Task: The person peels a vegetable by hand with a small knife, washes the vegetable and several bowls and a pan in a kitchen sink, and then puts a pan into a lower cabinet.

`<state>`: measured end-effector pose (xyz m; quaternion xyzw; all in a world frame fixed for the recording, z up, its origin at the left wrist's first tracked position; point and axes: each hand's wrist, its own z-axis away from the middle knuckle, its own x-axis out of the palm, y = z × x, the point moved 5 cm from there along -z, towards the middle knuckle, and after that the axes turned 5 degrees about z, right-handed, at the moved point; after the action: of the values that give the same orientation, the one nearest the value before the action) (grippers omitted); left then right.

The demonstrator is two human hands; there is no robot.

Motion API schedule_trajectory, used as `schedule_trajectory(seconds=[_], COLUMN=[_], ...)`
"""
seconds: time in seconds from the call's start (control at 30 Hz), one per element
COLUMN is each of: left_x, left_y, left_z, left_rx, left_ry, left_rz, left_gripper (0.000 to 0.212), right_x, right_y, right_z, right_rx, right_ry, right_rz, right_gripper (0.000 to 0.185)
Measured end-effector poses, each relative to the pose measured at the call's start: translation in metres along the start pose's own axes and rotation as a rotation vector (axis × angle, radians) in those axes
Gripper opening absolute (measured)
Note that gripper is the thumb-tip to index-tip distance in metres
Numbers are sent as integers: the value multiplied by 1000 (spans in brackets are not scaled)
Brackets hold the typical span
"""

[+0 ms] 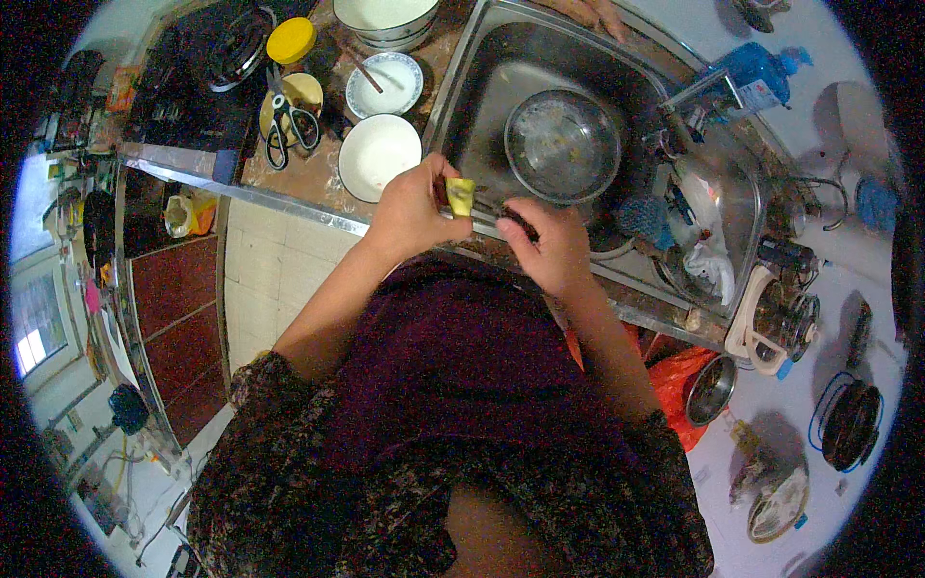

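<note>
My left hand (413, 209) pinches a small yellow piece (460, 197) between thumb and fingers, above the front edge of the sink. What the piece is made of is unclear; it looks flat and slightly curled. Close by on the right, my right hand (553, 246) is curled with its thumb apart from the fingers. Something dark shows in that gap, too blurred to tell whether it is held. Beyond both hands, a round clear bowl (564, 144) with a little water and small yellowish bits sits in the stainless steel sink (480, 94).
Left of the sink stand a white bowl (379, 159), a patterned bowl (383, 85) with a chopstick, and scissors (287, 123) on a yellow-rimmed container (300, 90). A yellow lid (291, 40) lies behind. Another person's hand (596, 16) rests at the sink's far rim. A blue mesh cloth (645, 220) lies right.
</note>
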<state>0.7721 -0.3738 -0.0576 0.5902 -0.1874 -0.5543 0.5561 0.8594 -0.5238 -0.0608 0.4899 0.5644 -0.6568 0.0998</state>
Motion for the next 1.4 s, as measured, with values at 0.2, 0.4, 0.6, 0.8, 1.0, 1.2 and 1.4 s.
schedule_trajectory(seconds=[0.2, 0.4, 0.6, 0.8, 1.0, 1.2, 1.4], left_x=[7, 15, 15, 13, 13, 11, 12], left_y=[-15, -14, -21, -26, -22, -17, -14], left_z=[3, 0, 0, 3, 2, 2, 7], left_rx=[-49, -69, -8, 52, 28, -62, -59], left_ry=[-108, -94, -21, -40, -64, -191, -300], left_rz=[253, 719, 738, 656, 710, 800, 661], left_gripper=[39, 43, 46, 46, 44, 38, 39], right_x=[18, 39, 13, 9, 13, -3, -14], right_y=[51, 23, -15, -12, 34, 1, -2], right_z=[4, 9, 3, -2, 5, 2, -2], right_rx=[390, 707, 279, 202, 582, 245, 71], right_ry=[140, -146, 72, 111, 87, 85, 35], right_rz=[-126, -743, -267, -61, -206, -207, -3], right_gripper=[31, 29, 22, 24, 32, 27, 31])
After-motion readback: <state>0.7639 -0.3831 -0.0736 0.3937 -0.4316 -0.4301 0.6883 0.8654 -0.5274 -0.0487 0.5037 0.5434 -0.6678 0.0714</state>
